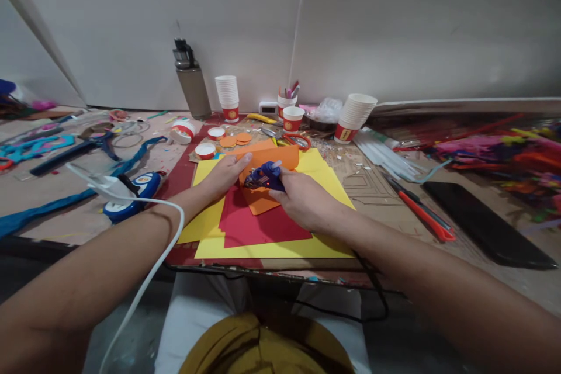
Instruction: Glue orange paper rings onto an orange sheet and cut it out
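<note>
One curled orange sheet (268, 152) is pinched in the left hand (225, 175) above red paper (267, 231) and yellow paper (276, 250); the right hand (302, 198) grips a blue hot-glue gun (270, 176).

Near the back edge of the bench (56, 191), at right, we find a multicoloured fuzzy pile (499, 155) blurred and cut off; the right hand (303, 194) hides part of a blue plastic glue gun (265, 173).

You are in what looks like a craft workshop: your scrap-littered table (372, 190) carries a blue glue gun (277, 183), glue sticks (385, 156), orange paper (287, 158), scissors (300, 140), a red utility knife (425, 217) and stacked paper cups (227, 93).
</note>
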`<act>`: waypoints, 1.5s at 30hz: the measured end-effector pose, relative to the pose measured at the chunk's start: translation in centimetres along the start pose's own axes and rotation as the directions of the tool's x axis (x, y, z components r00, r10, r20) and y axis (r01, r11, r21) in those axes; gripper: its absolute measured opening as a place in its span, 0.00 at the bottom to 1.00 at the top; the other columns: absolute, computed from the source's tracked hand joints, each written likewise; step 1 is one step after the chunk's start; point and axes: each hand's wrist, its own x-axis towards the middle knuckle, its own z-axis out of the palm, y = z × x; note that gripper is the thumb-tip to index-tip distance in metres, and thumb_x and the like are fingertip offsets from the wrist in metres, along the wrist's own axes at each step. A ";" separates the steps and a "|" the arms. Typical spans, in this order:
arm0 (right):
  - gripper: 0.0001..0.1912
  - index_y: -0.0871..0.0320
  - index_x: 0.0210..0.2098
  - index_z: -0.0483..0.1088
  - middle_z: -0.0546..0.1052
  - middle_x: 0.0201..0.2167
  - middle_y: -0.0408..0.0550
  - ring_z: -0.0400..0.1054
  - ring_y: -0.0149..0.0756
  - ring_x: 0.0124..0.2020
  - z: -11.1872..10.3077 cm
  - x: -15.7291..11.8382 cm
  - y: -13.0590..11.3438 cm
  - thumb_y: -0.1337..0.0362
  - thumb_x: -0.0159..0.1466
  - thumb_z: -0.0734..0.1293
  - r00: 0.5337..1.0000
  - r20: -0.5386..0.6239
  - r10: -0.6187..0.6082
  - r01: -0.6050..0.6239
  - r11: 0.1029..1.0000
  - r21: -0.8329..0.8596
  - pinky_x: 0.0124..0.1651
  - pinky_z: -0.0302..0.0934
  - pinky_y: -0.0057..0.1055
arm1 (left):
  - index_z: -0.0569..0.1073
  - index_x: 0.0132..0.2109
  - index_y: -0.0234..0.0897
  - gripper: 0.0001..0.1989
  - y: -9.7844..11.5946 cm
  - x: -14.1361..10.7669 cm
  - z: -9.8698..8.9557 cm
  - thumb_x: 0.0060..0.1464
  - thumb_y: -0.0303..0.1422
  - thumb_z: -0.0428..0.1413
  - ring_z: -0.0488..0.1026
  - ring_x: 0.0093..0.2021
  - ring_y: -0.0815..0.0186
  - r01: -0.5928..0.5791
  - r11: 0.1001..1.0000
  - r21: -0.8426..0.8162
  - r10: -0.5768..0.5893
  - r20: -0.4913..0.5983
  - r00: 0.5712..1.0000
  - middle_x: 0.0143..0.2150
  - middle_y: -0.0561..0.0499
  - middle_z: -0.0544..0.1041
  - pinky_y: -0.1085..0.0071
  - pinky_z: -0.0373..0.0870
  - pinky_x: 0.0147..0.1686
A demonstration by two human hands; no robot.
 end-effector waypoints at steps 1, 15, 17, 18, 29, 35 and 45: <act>0.15 0.60 0.47 0.69 0.79 0.42 0.56 0.73 0.45 0.40 -0.1 -0.1 0.0 0.58 0.66 0.61 1.000 0.008 -0.001 0.001 1.000 0.004 0.38 0.59 0.32 | 0.73 0.29 0.33 0.27 -0.1 0.0 0.0 0.56 0.54 0.50 0.68 0.26 0.67 0.000 1.000 -0.015 0.001 0.011 1.000 0.26 0.50 0.76 0.72 0.65 0.26; 0.15 0.57 0.42 0.71 0.79 0.41 0.52 0.72 0.41 0.37 -3.0 -2.6 0.2 0.53 0.66 0.62 0.989 0.133 0.072 -0.075 0.997 0.017 0.35 0.60 0.29 | 0.77 0.44 0.32 0.30 -0.4 0.0 0.1 0.54 0.56 0.52 0.77 0.38 0.58 0.037 0.986 -0.163 -0.022 0.095 0.995 0.39 0.44 0.82 0.66 0.73 0.40; 0.15 0.57 0.43 0.71 0.79 0.42 0.53 0.73 0.42 0.39 -2.5 -2.3 0.0 0.54 0.66 0.62 0.992 0.112 0.056 -0.058 0.998 0.015 0.36 0.60 0.29 | 0.77 0.42 0.32 0.29 -0.2 0.0 0.1 0.54 0.55 0.52 0.76 0.36 0.59 0.030 0.989 -0.142 -0.020 0.070 0.997 0.36 0.45 0.82 0.67 0.72 0.38; 0.15 0.57 0.44 0.71 0.79 0.42 0.54 0.73 0.43 0.39 -2.2 -2.0 -0.2 0.55 0.65 0.62 0.994 0.097 0.052 -0.053 0.998 0.013 0.37 0.59 0.30 | 0.78 0.40 0.32 0.28 0.0 -0.1 0.1 0.54 0.55 0.52 0.76 0.34 0.60 0.030 0.992 -0.126 -0.023 0.054 0.998 0.34 0.46 0.81 0.68 0.72 0.36; 0.16 0.58 0.45 0.71 0.79 0.41 0.55 0.73 0.44 0.39 -1.7 -2.0 0.5 0.55 0.65 0.63 0.995 0.055 0.078 -0.078 0.997 0.004 0.36 0.59 0.30 | 0.77 0.43 0.31 0.29 0.0 -0.1 -0.1 0.55 0.55 0.51 0.76 0.35 0.60 0.036 0.991 -0.127 -0.024 0.093 0.995 0.36 0.45 0.81 0.67 0.72 0.37; 0.15 0.56 0.50 0.70 0.78 0.47 0.51 0.72 0.41 0.45 -1.3 -1.9 1.4 0.59 0.66 0.63 0.997 0.060 0.045 -0.055 0.985 0.165 0.42 0.61 0.29 | 0.78 0.45 0.31 0.31 0.2 -0.1 -0.1 0.54 0.57 0.51 0.77 0.40 0.57 0.003 0.997 -0.082 0.002 0.062 0.998 0.39 0.44 0.82 0.65 0.73 0.41; 0.15 0.56 0.45 0.71 0.79 0.41 0.52 0.72 0.41 0.38 -2.4 -2.4 1.2 0.53 0.66 0.62 0.991 0.096 0.092 -0.097 0.994 0.045 0.35 0.59 0.29 | 0.77 0.47 0.31 0.32 -0.4 0.0 0.0 0.54 0.56 0.52 0.77 0.41 0.57 0.034 0.985 -0.172 -0.018 0.097 0.995 0.41 0.43 0.81 0.66 0.73 0.42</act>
